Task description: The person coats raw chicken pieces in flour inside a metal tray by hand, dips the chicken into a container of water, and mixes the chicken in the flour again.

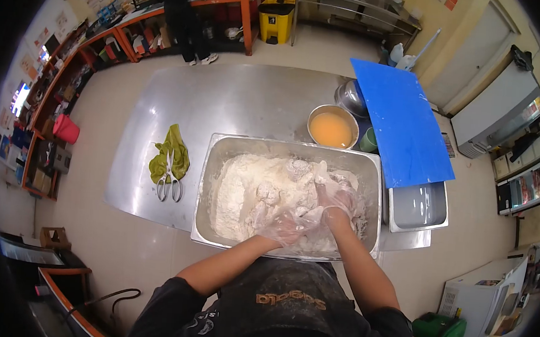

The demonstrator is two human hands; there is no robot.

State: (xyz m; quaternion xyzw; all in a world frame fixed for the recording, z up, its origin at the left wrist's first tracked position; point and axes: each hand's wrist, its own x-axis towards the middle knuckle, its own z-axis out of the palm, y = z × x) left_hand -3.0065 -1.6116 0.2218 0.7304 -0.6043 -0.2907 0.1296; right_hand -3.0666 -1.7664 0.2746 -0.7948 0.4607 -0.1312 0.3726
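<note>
A deep steel pan [203, 195] holds white flour [229, 203] and several lumpy, flour-coated pieces [268, 194] whose kind is hidden by the coating. Both hands wear clear plastic gloves dusted with flour. Low in the pan, my left hand [288, 228] lies against the flour with its fingers stretched toward the right. My right hand [337, 198] is farther back on the right side, in among the coated pieces. Flour and the loose glove hide its fingers, so I cannot make out whether it grips a piece.
Scissors [169, 181] lie on green leaves [173, 153] to the left on the steel table [225, 98]. Behind the pan stands a bowl of orange liquid [332, 129]. A blue board [402, 124] partly covers a metal tray [419, 208] at right. Another person [179, 21] stands at the far counter.
</note>
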